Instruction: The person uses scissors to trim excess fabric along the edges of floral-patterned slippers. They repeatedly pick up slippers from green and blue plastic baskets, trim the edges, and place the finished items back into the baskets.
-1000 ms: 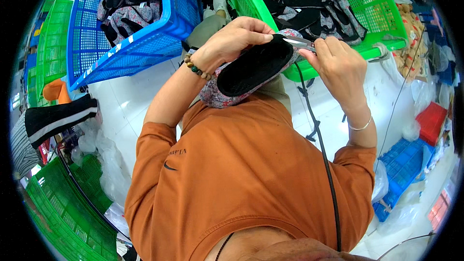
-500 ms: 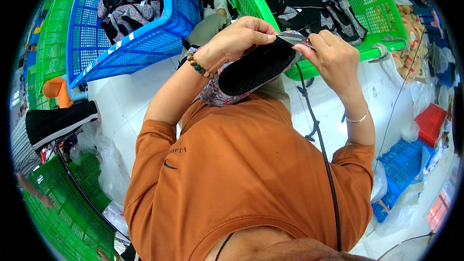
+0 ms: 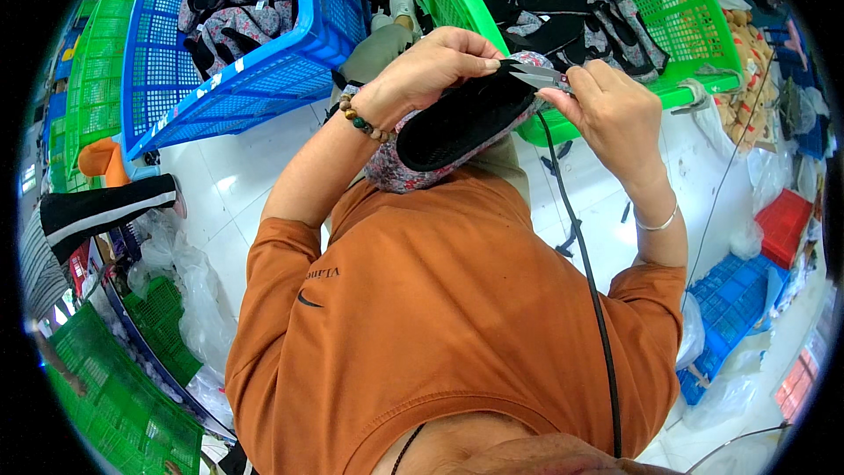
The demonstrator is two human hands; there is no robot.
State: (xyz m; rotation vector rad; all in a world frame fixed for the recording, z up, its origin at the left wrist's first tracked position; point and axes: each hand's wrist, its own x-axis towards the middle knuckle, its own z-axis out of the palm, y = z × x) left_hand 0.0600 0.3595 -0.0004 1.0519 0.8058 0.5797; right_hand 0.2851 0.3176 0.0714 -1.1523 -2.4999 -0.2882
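Note:
A fabric slipper (image 3: 457,123), black inside with a grey and red patterned outside, rests tilted in front of my body. My left hand (image 3: 431,70) pinches a black strip of its edge at the far end between thumb and fingers. In my right hand (image 3: 615,114) is a pair of small metal scissors (image 3: 533,76), pointing left. Their blades are slightly apart, with the tips close to the pinched edge. A beaded bracelet circles my left wrist and a thin bangle my right.
Beyond my hands stand a blue crate (image 3: 237,92) and a green crate (image 3: 681,13), both holding several similar slippers. A black cord (image 3: 576,229) runs down past my right side. Plastic bags (image 3: 198,290) and a green crate (image 3: 114,396) lie at left, where another person's leg (image 3: 105,215) shows.
My right hand has moved slightly right, drawing the scissors back from my left fingertips. The blades now show apart. At the far left, the other person's leg has shifted.

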